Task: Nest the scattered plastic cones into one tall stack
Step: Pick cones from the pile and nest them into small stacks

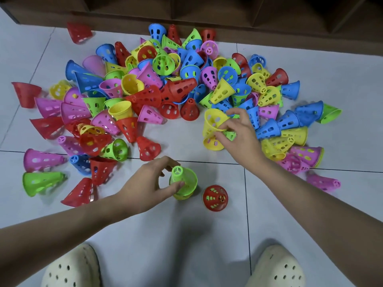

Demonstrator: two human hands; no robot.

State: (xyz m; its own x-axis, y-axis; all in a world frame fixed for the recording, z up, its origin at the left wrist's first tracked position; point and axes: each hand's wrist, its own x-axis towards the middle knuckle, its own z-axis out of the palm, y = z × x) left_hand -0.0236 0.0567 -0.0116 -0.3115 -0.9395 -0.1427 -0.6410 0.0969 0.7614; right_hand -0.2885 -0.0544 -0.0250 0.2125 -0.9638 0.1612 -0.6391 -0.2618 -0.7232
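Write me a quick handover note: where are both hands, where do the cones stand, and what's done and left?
Left hand: holds the green cone atop a short stack started on the floor tile; a yellow rim shows beneath it.
Right hand: pinches a yellow cone at the near edge of the pile.
Red cone stands alone, upright, right of the stack.
Done: only a couple nested.
Left: nearly everything; add the yellow cone, the red one, then work through the pile.
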